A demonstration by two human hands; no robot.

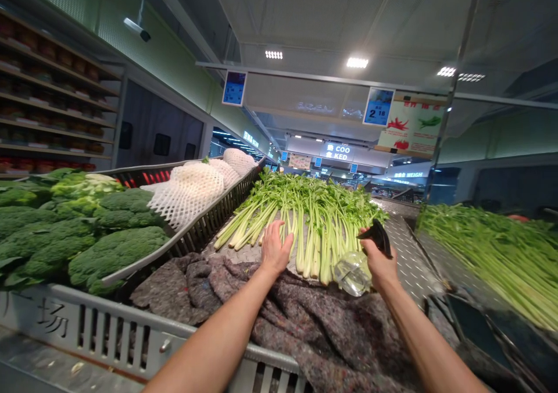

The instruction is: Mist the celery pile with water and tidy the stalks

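My right hand (382,264) is wrapped round the neck of a spray bottle with a black trigger head (380,239). The clear bottle body (352,274) shows to the left of that hand, over the ends of the celery stalks. My left hand (276,247) is open, thumb apart from the fingers, at the lower ends of the celery (311,230); whether it touches the stalks I cannot tell. The celery lies spread in a row, leaves pointing away from me, on a metal tread plate (403,247). A damp-looking brown-grey felt blanket (305,317) lies bunched beneath my forearms.
Broccoli (47,236) fills a crate on the left, beside produce in white foam netting (187,189). A grey plastic crate wall (117,329) runs along the front. A mirror panel (492,178) on the right reflects the greens. Price signs (378,106) hang from an overhead rail.
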